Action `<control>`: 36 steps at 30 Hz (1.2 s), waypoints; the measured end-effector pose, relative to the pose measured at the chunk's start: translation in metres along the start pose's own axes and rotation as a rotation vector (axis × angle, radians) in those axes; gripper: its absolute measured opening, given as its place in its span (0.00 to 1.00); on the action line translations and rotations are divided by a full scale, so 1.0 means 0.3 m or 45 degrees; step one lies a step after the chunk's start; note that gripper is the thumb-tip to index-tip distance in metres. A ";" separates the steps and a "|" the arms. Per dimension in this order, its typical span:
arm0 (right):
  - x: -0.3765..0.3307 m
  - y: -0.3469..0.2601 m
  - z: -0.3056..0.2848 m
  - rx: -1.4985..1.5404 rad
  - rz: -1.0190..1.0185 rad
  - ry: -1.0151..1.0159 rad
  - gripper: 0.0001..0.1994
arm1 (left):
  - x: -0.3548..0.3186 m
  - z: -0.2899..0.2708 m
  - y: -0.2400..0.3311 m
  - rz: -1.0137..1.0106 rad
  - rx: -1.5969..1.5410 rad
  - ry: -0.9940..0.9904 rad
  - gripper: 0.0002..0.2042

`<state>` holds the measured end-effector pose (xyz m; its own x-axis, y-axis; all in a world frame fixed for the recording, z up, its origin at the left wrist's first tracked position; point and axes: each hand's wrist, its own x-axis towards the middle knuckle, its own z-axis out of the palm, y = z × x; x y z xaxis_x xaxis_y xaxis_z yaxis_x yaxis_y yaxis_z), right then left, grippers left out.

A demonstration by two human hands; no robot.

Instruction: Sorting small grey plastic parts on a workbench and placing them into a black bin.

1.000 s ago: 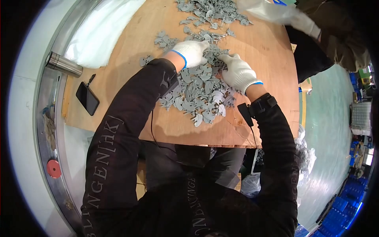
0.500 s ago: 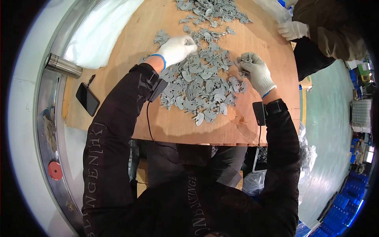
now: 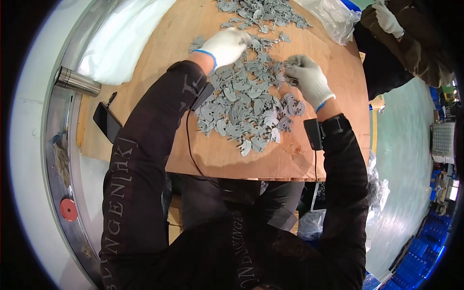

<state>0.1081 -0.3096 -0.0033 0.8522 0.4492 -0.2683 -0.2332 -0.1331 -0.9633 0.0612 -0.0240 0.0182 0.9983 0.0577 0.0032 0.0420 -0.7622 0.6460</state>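
Observation:
A pile of small grey curved parts (image 3: 241, 106), each with notches or prongs, spreads over the wooden table (image 3: 203, 157). My left hand (image 3: 224, 47), in a white knit glove with a blue cuff, reaches over the pile's far left side. Its fingertips are bent together, and whatever is in them is hidden. At the pile's right edge is my right hand (image 3: 309, 79), gloved in white too, its fingers curled round a few of the grey parts. More grey parts (image 3: 263, 13) lie heaped at the far side.
On the left are a black phone (image 3: 106, 121), a steel flask (image 3: 77, 80) and a white sheet (image 3: 121, 43). A clear plastic bag (image 3: 333, 19) lies at the far right, beside another person's gloved hand (image 3: 388, 20). The table's front edge runs before my lap.
My left hand has moved farther away and slightly right. My right hand has shifted slightly left and away from me. The other person's hand has drawn back from the table and bag.

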 end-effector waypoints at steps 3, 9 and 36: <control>0.018 -0.084 0.148 -0.765 -0.031 0.054 0.20 | 0.002 0.022 -0.032 0.508 0.538 -0.188 0.21; 0.041 -0.067 0.213 -1.508 -0.202 -0.096 0.24 | 0.028 0.061 -0.018 0.507 0.681 -0.288 0.20; -0.383 0.060 -0.082 0.828 0.153 -0.164 0.06 | -0.220 -0.128 -0.021 -0.371 -0.402 -0.447 0.14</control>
<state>0.0174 -0.3853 0.0105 0.7494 0.5716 -0.3341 -0.5918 0.3521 -0.7251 -0.0066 0.0019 0.0431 0.9027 -0.0224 -0.4297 0.3584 -0.5135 0.7796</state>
